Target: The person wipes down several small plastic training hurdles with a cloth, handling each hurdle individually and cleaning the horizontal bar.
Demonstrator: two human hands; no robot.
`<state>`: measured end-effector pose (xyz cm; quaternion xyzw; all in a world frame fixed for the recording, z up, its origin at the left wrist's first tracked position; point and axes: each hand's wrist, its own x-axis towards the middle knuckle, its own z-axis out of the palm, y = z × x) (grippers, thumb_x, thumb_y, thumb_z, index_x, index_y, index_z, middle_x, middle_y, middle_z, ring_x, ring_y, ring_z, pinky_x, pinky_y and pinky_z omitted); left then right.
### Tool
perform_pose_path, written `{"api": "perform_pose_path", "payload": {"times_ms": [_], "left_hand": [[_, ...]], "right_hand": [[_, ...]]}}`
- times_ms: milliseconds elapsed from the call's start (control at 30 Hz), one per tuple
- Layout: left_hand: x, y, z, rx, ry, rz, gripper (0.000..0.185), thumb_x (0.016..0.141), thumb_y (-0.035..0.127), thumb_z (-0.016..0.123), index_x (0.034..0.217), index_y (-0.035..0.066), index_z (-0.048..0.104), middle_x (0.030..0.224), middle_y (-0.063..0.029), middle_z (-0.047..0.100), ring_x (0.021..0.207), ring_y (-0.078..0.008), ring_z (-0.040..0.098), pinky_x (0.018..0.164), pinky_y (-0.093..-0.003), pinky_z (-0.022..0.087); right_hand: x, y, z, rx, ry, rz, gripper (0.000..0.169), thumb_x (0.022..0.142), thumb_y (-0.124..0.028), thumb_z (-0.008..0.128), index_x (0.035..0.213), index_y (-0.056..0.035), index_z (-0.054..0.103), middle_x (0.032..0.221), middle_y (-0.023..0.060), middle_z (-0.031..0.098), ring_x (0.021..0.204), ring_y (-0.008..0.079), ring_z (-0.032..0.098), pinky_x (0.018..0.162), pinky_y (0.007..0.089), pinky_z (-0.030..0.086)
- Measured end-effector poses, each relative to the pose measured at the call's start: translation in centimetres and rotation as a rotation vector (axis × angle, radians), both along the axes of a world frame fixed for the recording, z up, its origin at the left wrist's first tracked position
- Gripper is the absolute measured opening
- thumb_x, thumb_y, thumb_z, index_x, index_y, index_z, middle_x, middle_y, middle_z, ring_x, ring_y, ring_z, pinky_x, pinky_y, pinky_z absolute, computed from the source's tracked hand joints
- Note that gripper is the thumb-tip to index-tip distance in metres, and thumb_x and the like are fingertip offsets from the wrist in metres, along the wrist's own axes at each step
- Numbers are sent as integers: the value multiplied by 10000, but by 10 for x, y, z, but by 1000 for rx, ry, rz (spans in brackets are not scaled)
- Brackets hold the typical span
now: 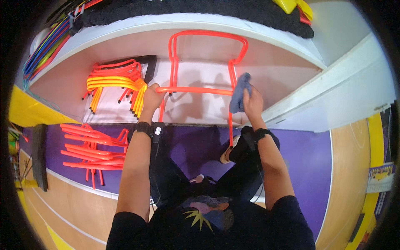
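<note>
My left hand grips an orange-red tubular training hurdle at the left end of its crossbar. The hurdle stands upright before me, with one leg reaching down near my shoe. In my right hand is a bunched blue-grey cloth, pressed at the right corner of the same hurdle and hiding that bend. Behind the bar, two more orange-red hurdles rest close together inside a white cabinet compartment. To the left of my left hand, a nested stack of yellow hurdles sits against red hurdles.
On the purple floor at left is another stack of red hurdles. A white shelf edge curves above my hands, carrying black fabric. Coloured hoops hang at upper left. A white door stands at right.
</note>
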<state>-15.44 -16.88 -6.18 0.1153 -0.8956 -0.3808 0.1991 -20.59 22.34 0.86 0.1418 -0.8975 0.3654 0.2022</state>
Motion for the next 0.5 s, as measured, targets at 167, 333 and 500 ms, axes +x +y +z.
{"api": "perform_pose_path", "payload": {"times_ms": [167, 333, 500], "left_hand": [[2, -7, -3, 61, -82, -24, 240, 781, 260, 715, 761, 38, 626, 647, -164, 633, 591, -279, 650, 561, -404, 499], [3, 4, 8, 120, -66, -132, 243, 821, 163, 642, 1006, 10, 677, 715, -132, 680, 585, -211, 673, 542, -360, 519], [-1, -16, -10, 91, -37, -117, 244, 808, 210, 695, 736, -5, 604, 579, -131, 609, 497, -222, 624, 482, -365, 477]], "right_hand": [[40, -139, -2, 354, 335, 315, 394, 696, -222, 709, 1077, -144, 646, 1055, 100, 625, 1009, 308, 578, 878, 479, 430], [51, -202, -8, 290, 398, 386, 405, 751, -209, 652, 1153, -181, 613, 1044, 80, 623, 1020, 280, 590, 881, 468, 436], [23, -131, 6, 498, 59, 389, 422, 734, -192, 663, 1154, -161, 631, 1072, 80, 631, 1030, 289, 589, 917, 463, 424]]}}
